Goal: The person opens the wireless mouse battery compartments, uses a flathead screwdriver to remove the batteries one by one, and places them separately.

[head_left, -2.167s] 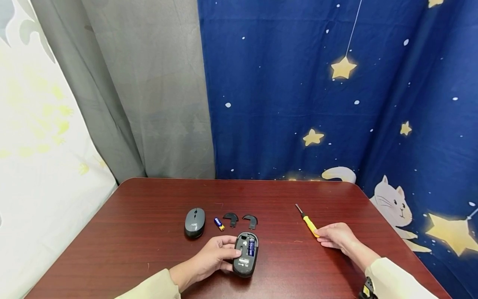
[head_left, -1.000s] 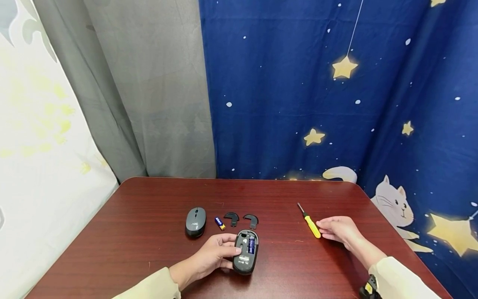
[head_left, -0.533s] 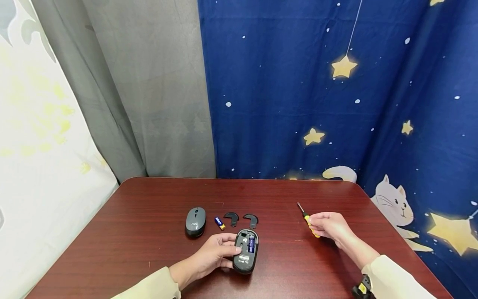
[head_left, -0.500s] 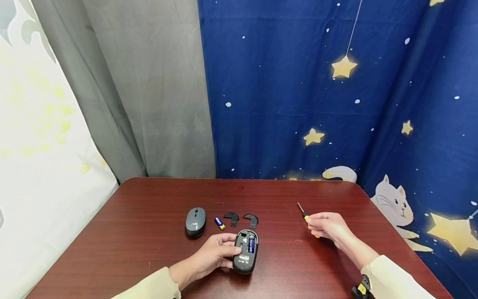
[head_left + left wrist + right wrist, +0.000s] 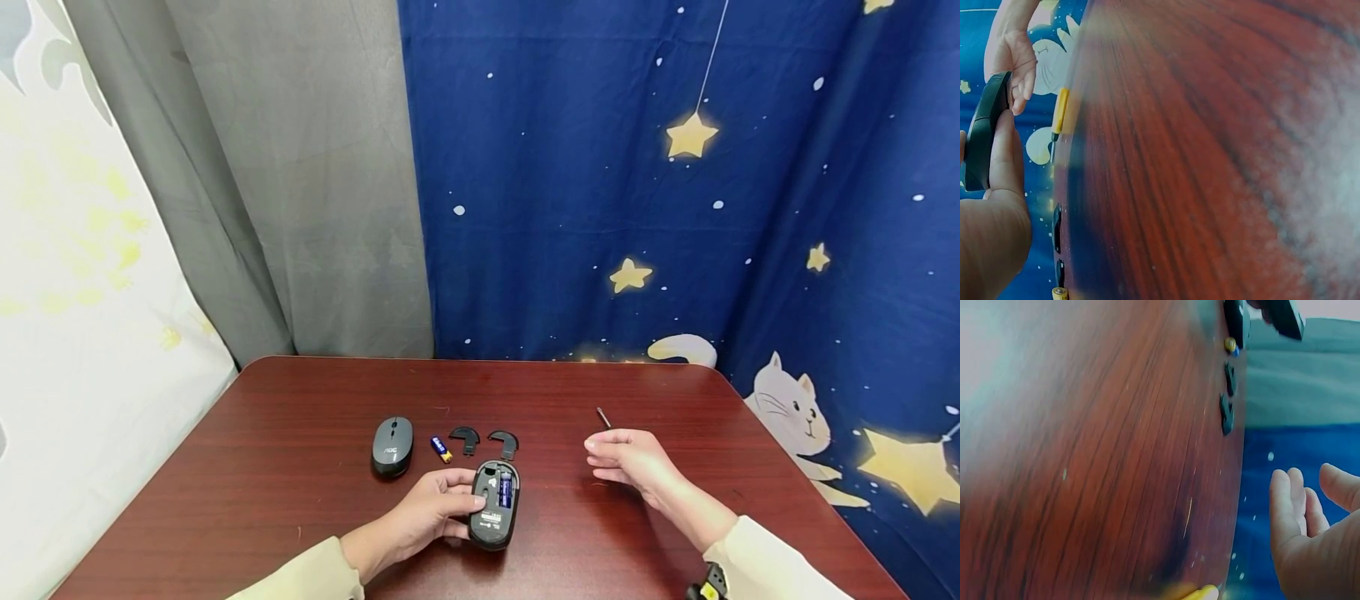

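In the head view my left hand [image 5: 420,518] grips a dark computer mouse [image 5: 492,523], underside up, thumb on its left edge. The mouse's battery bay is uncovered, and a blue battery [image 5: 505,490] lies in it. My right hand [image 5: 633,465] is raised over the table, fingers loosely extended and holding nothing. Behind it in the head view lies a screwdriver: its metal shaft [image 5: 603,416] shows while the handle is hidden. The left wrist view shows the yellow handle [image 5: 1061,111] on the table, apart from the right hand [image 5: 1016,65].
Beyond the held mouse, a second grey mouse [image 5: 392,447] stands upright on the brown table [image 5: 315,467]. Right of it lie a blue-and-yellow battery [image 5: 441,449] and two black battery covers, the left cover [image 5: 467,439] and the right cover [image 5: 506,443].
My right hand has let go of the screwdriver, leaving it on the table, and moved left across it toward the held mouse. My left hand and its mouse have stayed put.
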{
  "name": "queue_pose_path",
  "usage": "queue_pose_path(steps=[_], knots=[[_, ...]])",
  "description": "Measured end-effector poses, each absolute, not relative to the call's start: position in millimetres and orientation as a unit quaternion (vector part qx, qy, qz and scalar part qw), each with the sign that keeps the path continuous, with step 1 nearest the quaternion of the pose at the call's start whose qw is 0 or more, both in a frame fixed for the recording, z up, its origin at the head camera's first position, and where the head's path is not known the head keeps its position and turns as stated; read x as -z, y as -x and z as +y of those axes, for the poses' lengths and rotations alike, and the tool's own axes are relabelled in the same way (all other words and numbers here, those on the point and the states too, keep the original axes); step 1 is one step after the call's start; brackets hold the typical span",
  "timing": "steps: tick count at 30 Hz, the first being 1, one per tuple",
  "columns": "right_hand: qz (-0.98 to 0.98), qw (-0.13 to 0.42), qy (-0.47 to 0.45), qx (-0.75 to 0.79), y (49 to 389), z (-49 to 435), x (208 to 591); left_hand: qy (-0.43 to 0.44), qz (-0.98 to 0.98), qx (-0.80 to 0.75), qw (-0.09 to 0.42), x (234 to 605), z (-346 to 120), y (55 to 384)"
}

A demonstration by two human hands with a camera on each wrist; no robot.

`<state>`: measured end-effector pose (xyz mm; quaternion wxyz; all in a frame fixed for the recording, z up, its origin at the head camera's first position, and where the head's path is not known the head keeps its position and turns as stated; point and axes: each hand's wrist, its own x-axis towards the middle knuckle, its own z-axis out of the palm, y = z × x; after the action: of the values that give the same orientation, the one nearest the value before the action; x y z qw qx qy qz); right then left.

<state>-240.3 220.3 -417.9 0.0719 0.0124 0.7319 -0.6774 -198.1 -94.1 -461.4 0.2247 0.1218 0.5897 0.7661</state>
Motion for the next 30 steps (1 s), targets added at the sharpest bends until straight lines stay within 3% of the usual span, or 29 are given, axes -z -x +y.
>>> queue_pose_path(steps=[30], knots=[[0.753,0.083,0.214,0.616,216,153,415,-0.120,0.590,-0.764,0.233,460,-91,197]])
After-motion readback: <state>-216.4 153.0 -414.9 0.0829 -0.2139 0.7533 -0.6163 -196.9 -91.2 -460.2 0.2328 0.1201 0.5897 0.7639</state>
